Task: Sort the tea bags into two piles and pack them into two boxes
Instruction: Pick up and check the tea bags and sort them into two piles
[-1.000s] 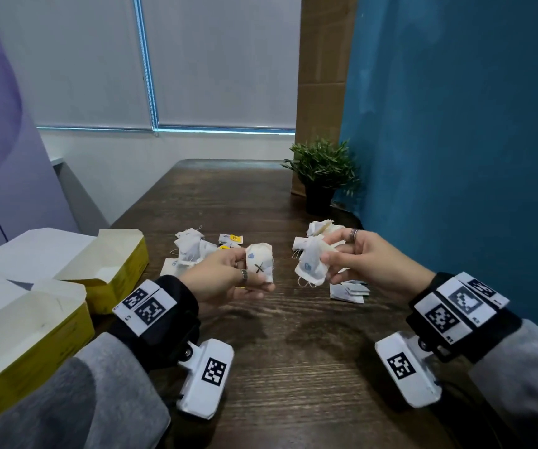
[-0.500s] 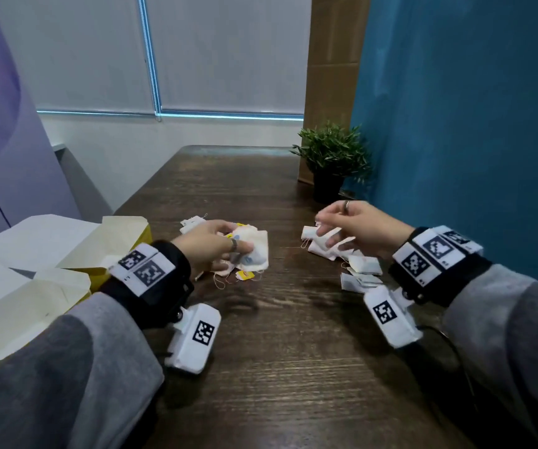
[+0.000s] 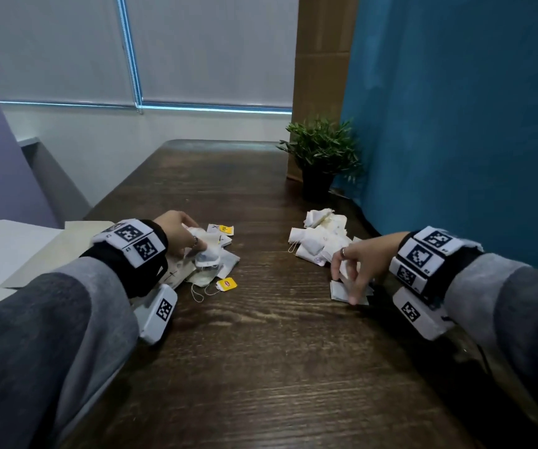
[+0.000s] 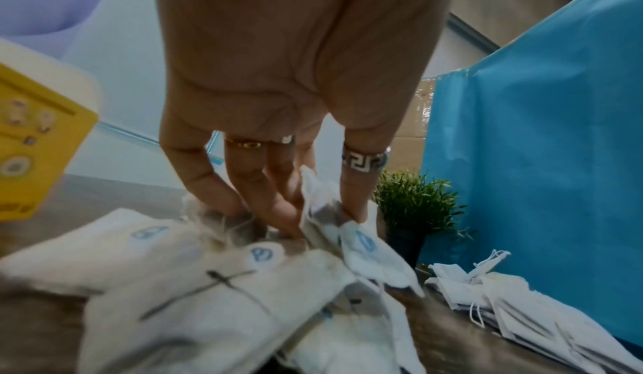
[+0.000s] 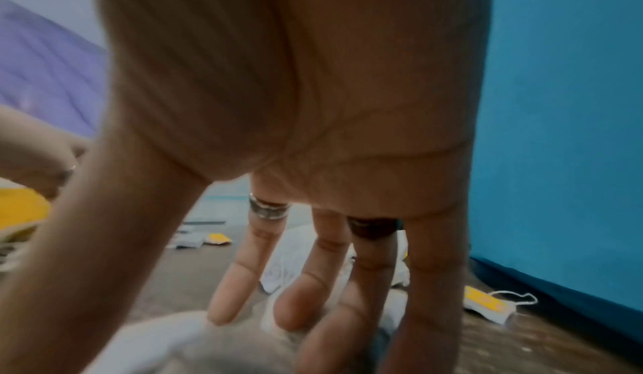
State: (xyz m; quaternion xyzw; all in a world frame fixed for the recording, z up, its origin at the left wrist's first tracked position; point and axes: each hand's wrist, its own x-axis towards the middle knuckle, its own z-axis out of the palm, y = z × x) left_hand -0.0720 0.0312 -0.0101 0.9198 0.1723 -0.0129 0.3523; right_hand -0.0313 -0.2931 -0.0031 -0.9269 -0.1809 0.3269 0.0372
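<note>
Two heaps of white tea bags lie on the dark wooden table [image 3: 261, 351]. My left hand [image 3: 196, 251] is down on the left pile [image 3: 225, 270], where bags bear a black X [image 4: 216, 292]. Its thumb and fingers [image 4: 278, 215] pinch a tea bag with a blue mark [image 4: 365, 245]. My right hand [image 3: 345, 286] reaches down with nearly straight fingers [image 5: 240, 283] onto a few flat tea bags [image 3: 338, 291], just in front of the right pile [image 3: 322, 234]. A yellow box [image 4: 35, 132] stands left of my left hand.
A potted plant [image 3: 321, 157] stands at the back right against the blue wall [image 3: 455, 124]. Cream box flaps [image 3: 76, 234] and white card [image 3: 2, 247] lie at the left edge. A yellow tag on a string [image 3: 227, 284] lies by the left pile.
Both hands came down from mid-air to the table. The left carried its bag onto the left pile. The right let its bag go and moved nearer, onto the flat bags.
</note>
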